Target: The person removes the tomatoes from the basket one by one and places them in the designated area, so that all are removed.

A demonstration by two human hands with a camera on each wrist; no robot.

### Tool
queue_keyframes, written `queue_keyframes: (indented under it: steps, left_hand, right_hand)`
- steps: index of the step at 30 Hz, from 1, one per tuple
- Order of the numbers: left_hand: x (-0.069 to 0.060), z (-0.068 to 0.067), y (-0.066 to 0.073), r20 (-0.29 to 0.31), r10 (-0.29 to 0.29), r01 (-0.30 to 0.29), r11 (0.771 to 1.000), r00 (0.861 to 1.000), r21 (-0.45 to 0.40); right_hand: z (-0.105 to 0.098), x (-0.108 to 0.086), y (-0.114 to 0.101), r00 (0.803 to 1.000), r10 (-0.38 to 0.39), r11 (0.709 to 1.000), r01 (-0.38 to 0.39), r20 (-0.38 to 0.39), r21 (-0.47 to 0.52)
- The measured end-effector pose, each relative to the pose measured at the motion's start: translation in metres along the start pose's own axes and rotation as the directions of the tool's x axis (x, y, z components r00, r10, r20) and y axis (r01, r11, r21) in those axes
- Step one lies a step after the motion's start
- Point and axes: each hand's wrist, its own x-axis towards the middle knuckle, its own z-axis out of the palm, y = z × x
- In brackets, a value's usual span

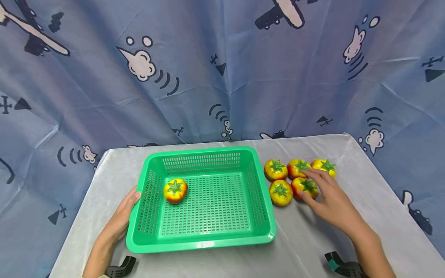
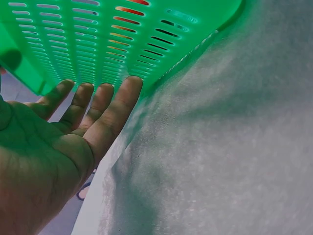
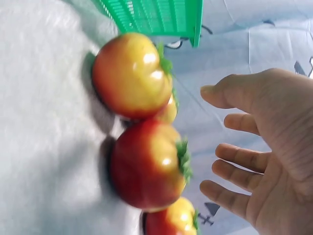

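A green plastic basket (image 1: 205,244) with slotted walls sits on the table, and one yellow-red tomato (image 1: 175,190) with a green star-shaped leaf top lies inside its left part. My left hand (image 1: 122,214) holds the basket's left side, thumb on the rim; in the left wrist view its fingers (image 2: 115,115) lie against the outer wall. Right of the basket, several similar tomatoes (image 1: 281,193) stand close together. Over the front-right tomato (image 1: 304,188) hovers my right hand (image 1: 328,199), thumb and fingers spread. The right wrist view shows a gap between that hand and the tomatoes (image 3: 146,166).
A silvery-grey cloth covers the table (image 1: 306,247). Behind it hangs a blue curtain (image 1: 222,77) printed with planes and clouds. Dark wrist straps (image 1: 121,267) show at the lower edge of the head view.
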Motion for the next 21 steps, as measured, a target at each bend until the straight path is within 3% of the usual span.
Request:
queue_keyframes:
  steps: [13,21]
  left_hand:
    - [-0.002,-0.002,0.0,0.001,0.002,-0.002,1.0,1.0,-0.012]
    - [-0.002,-0.001,-0.001,-0.02,-0.007,0.007,1.0,1.0,-0.01]
  right_hand:
    - [0.003,0.021,-0.037,0.992,-0.121,0.992,0.121,0.017,0.021]
    - [0.007,0.035,-0.053,0.985,-0.155,0.988,0.153,0.073,0.025]
